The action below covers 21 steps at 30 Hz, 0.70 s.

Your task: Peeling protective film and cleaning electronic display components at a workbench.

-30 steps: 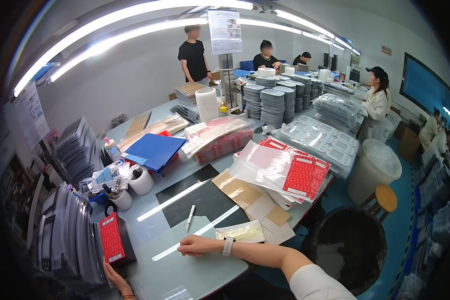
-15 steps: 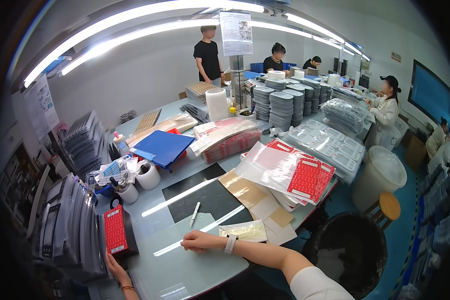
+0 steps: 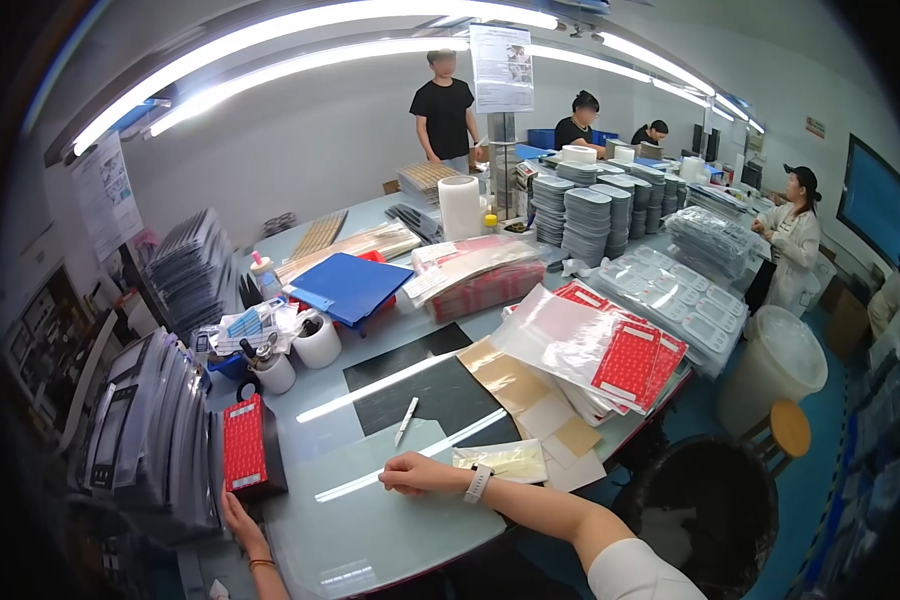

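Observation:
My left hand (image 3: 242,525) reaches in at the lower left, its fingers stretched out against the near edge of a stack of red patterned sheets (image 3: 246,445) with dark sides. My right hand (image 3: 410,474) is curled closed over a clear glass-like sheet (image 3: 370,530) on the table; whatever its fingers may hold is hidden. Just beyond that hand lies a slim white pen-like tool (image 3: 406,421), partly over a black mat (image 3: 410,390). Beside my right wrist, which wears a pale watch, is a flat yellowish packet (image 3: 502,460).
Stacked clear plastic sleeves (image 3: 150,440) lean at the left. White cups of tools (image 3: 274,372) and a blue folder (image 3: 350,287) stand behind. Red sheets (image 3: 638,360) and moulded plastic trays (image 3: 670,300) lie right. A black bin (image 3: 705,500) and stool (image 3: 790,428) stand beside the table.
The whole view has swung slightly left, so the scene sits further right. The standing person in black has turned more toward me. Both my hands keep nearly the same places on the table.

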Each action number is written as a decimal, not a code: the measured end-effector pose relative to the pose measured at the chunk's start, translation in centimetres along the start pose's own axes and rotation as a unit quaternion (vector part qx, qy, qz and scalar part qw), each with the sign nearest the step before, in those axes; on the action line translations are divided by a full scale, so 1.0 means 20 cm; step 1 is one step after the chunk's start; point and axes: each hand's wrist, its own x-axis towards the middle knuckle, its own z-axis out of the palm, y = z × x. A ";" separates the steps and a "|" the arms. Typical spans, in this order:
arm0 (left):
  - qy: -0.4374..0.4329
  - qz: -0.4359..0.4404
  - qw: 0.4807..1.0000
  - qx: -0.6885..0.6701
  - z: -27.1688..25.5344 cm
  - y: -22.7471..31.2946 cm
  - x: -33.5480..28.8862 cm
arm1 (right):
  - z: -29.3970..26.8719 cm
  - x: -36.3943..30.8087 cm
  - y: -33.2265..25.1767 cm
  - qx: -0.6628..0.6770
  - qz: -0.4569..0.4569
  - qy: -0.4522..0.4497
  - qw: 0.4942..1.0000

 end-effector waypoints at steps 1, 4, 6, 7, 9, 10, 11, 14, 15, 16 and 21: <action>0.002 -0.001 1.000 0.002 -0.01 -0.01 0.00 | 0.00 0.00 0.00 -0.003 0.001 0.003 1.000; -0.001 0.008 1.000 0.006 -0.02 -0.05 0.02 | 0.00 0.01 0.01 -0.004 -0.008 0.002 1.000; 0.006 0.006 1.000 -0.008 -0.02 -0.08 0.02 | 0.00 0.02 0.01 -0.002 -0.003 -0.001 1.000; 0.007 0.005 1.000 -0.007 -0.02 -0.09 0.03 | 0.00 0.02 0.02 -0.001 0.001 0.000 1.000; 0.004 0.004 1.000 -0.014 -0.02 -0.10 0.03 | 0.00 0.02 0.03 -0.002 -0.001 -0.003 1.000; 0.004 0.003 1.000 -0.015 -0.02 -0.10 0.02 | 0.00 0.02 0.03 -0.002 -0.005 -0.003 1.000; 0.002 -0.003 1.000 -0.018 -0.01 -0.10 0.02 | -0.01 0.02 0.03 -0.003 -0.003 -0.002 1.000; -0.004 0.005 1.000 -0.019 -0.02 -0.12 0.02 | -0.01 0.00 0.04 -0.007 0.002 0.000 1.000; -0.010 0.017 1.000 -0.016 -0.02 -0.12 0.02 | -0.01 0.00 0.03 -0.006 0.000 0.002 1.000; -0.011 0.015 1.000 -0.017 -0.01 -0.12 0.00 | -0.01 -0.01 0.03 -0.005 -0.002 0.004 1.000; 0.043 0.005 0.998 -0.039 -0.19 -0.15 -0.14 | 0.02 0.03 0.03 -0.007 0.005 -0.011 1.000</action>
